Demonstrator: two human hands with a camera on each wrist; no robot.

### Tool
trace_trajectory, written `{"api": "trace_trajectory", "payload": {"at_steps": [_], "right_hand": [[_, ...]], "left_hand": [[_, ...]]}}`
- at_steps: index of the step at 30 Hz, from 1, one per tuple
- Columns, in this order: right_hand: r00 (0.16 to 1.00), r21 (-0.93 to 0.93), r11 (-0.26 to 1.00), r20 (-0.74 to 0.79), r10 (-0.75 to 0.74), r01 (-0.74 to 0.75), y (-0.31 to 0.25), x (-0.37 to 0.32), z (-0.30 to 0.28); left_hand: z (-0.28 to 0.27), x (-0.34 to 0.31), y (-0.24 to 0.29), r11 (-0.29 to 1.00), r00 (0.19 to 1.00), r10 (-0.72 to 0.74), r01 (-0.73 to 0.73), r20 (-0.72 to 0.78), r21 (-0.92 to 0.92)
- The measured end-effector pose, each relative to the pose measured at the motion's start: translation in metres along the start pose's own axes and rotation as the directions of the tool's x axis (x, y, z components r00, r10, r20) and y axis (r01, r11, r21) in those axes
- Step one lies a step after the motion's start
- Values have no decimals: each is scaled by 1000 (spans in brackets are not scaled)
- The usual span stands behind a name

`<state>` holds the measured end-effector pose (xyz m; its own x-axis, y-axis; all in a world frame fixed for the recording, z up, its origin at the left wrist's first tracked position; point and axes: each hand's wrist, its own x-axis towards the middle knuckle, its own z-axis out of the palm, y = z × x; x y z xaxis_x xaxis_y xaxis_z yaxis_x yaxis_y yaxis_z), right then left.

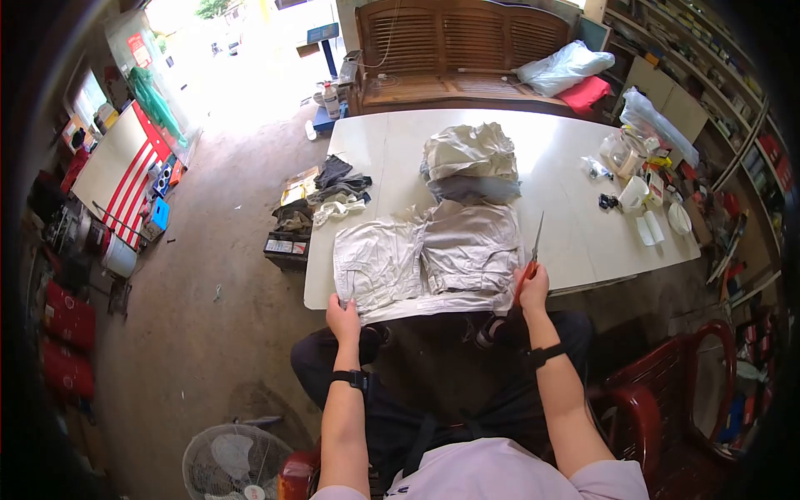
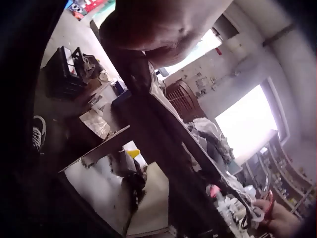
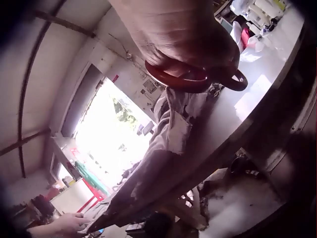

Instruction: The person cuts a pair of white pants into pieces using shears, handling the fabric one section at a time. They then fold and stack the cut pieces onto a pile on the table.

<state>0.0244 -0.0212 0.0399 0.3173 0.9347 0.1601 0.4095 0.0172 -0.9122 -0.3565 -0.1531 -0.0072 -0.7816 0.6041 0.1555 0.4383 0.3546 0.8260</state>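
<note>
A pale beige pair of shorts (image 1: 379,260) lies spread on the near side of the white table (image 1: 583,242), its waistband toward me. My left hand (image 1: 342,320) pinches the waistband's left corner; the thumb lies on top of the cloth. At the opposite corner, my right hand (image 1: 535,288) grips scissors (image 1: 537,236) by their orange-red handles, blades pointing away over the table. That hand also sits right at the waistband's edge. The right wrist view shows the handle loops (image 3: 171,79) around the fingers. Beyond the shorts stands a pile of folded beige and grey clothes (image 1: 471,154).
Dark and white cloth scraps (image 1: 337,185) lie at the table's left edge, above a black crate (image 1: 287,247). Plastic bags and small items (image 1: 633,162) crowd the right end. A wooden bench (image 1: 467,50) stands behind, a red chair (image 1: 667,400) at right, a fan (image 1: 233,458) at lower left.
</note>
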Motion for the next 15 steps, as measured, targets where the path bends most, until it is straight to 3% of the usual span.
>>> {"api": "trace_trajectory", "payload": {"at_steps": [2,4,6,8,10,11,13,14,15], "right_hand": [[1000,-4,1000,0,-17,17,7,11,-3],[999,-91,995,6,42,-42,33,23,5],[994,-118,988,21,107,-103,15,15,-8],[985,-117,978,-25,170,-171,17,7,-14],[977,-17,977,-21,211,-211,25,-4,-20],[944,153,932,66,324,-330,20,-13,-28],[870,433,756,224,438,-492,2,-35,-40],[832,552,626,307,462,-551,-16,-50,-48],[743,567,485,445,500,-666,-28,-65,-58]], "left_hand": [[2,-14,30,999,1000,4,-5,24,54],[4,-34,70,904,962,193,-99,-192,415],[10,-55,97,890,908,392,-335,-145,308],[26,-69,101,815,818,566,-574,102,79],[37,-89,129,790,738,601,-606,307,-93],[47,-96,137,786,728,606,-611,320,-100],[68,-109,154,669,542,731,-689,414,-278],[79,-114,162,660,526,739,-692,422,-294],[92,-119,168,651,501,744,-691,442,-314]]}}
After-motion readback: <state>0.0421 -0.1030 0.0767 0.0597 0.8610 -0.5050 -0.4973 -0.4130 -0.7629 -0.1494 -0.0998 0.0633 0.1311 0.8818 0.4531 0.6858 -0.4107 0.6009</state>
